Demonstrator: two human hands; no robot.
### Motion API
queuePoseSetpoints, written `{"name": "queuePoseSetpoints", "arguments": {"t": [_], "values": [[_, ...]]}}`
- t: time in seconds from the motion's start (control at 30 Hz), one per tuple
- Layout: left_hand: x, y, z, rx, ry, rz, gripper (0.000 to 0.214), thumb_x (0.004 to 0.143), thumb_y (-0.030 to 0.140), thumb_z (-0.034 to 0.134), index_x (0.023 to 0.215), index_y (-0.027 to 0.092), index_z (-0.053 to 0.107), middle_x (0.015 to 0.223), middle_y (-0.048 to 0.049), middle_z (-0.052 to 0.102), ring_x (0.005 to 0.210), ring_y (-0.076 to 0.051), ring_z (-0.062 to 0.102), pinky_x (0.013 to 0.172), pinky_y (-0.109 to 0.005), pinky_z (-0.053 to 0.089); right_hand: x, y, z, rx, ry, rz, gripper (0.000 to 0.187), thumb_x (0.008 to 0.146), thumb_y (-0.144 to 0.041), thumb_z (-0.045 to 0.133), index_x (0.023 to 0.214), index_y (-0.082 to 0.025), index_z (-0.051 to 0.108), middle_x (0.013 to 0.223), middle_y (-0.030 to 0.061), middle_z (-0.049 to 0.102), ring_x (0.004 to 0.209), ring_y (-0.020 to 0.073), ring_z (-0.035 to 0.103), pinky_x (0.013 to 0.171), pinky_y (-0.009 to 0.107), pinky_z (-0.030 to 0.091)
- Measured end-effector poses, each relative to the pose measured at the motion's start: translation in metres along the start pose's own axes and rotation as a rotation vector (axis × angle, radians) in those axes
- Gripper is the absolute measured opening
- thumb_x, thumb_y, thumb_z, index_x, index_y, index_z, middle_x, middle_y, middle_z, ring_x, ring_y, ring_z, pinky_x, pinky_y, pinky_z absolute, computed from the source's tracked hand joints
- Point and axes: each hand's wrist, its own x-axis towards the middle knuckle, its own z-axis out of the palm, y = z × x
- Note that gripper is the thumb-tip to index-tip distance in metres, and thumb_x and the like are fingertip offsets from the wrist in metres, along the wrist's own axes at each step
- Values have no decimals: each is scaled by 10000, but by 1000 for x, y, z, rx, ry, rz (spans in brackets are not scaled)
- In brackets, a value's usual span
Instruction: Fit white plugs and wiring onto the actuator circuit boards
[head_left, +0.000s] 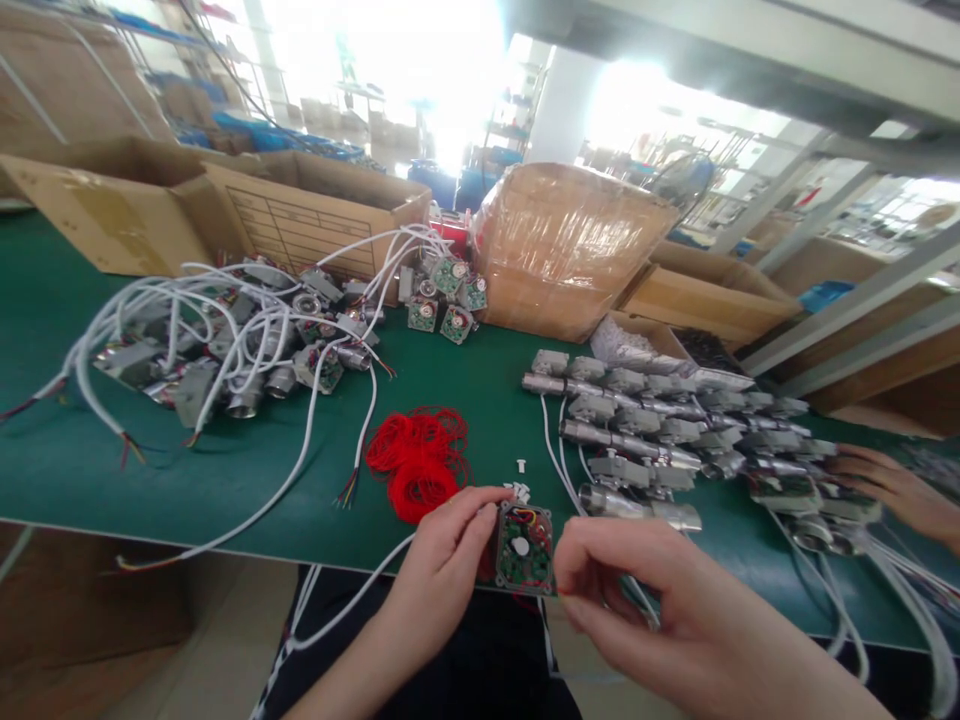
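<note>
In front of me at the table edge is a small grey actuator housing (525, 548). Its open face shows a green circuit board with a white round part and red and yellow wires. My left hand (454, 540) is closed on its left side, thumb and forefinger at the upper corner. My right hand (637, 585) is curled in a pinch just right of the housing; what its fingertips hold, if anything, is too small to make out. Several small white plastic pieces (519, 491) lie just behind the housing. Bundles of thin red wire (421, 488) lie to the left.
Valve units with white cables (247, 340) are heaped at left. More units with circuit boards (450, 290) stand farther back. Rows of metal valves (637, 440) fill the right, with another person's hand (896, 490) beside them. Cardboard boxes (322, 210) line the back.
</note>
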Motion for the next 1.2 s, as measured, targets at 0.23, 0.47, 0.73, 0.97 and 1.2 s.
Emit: {"name": "queuePoseSetpoints", "arguments": {"t": [0.23,0.47,0.73,0.97,1.2], "values": [[-1,4,0,24,-6,-20,374,963,387,451,1085,192,746,1080,-66,760,1014,-250,688,952,-343,515,17,5,-10,-209,-78,-15,168,814,-80,568,697,-201,575,673,-33,609,607,96,506,571,209,362],[-1,7,2,10,-12,-31,354,957,403,470,1036,194,744,848,-49,721,898,-250,674,859,-329,511,41,15,-20,-312,-61,1,180,862,-106,569,702,-189,573,662,-34,594,616,98,506,587,221,353],[-5,7,5,60,-20,-72,430,733,337,743,1139,203,695,954,-36,698,744,-205,570,680,-290,428,50,15,-19,-337,-49,21,176,845,-70,563,713,-182,596,659,-35,592,608,97,490,568,227,321],[-6,5,0,47,-76,13,469,734,197,586,1194,203,680,922,-23,661,706,-180,563,678,-286,442,51,15,-22,-378,-94,46,179,880,-81,573,749,-168,658,706,-12,648,646,108,525,603,237,336],[-2,5,4,32,-9,5,314,932,390,519,1031,189,739,978,-64,732,838,-219,652,734,-294,469,51,18,-32,-376,-113,26,177,907,-141,597,777,-164,715,732,-2,672,675,116,547,627,237,362]]}}
